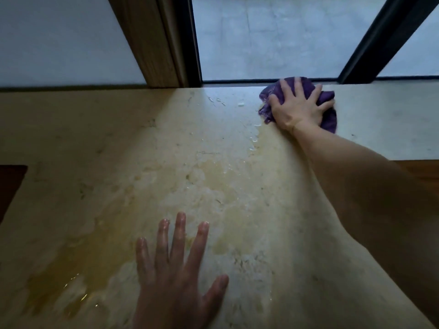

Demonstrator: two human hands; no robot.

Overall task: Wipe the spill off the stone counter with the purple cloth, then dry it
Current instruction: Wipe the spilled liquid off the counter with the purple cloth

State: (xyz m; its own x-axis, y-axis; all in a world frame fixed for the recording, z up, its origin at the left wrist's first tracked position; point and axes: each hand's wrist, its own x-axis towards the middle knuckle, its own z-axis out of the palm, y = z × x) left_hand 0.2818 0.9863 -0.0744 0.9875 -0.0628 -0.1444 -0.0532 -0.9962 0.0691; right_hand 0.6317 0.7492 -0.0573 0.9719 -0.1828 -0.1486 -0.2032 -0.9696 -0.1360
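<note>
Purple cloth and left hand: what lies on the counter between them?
In the head view, wet counter: yellowish spill and droplets lie between cloth and left hand.

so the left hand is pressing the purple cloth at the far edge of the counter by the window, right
Not quite: in the head view the right hand presses the purple cloth at the far edge of the counter by the window; the left hand lies flat nearer.

Single head view — looking forward and steeply down from above the near edge of the worktop (166, 138), close over it, facing the window (273, 36) at the far edge.
</note>
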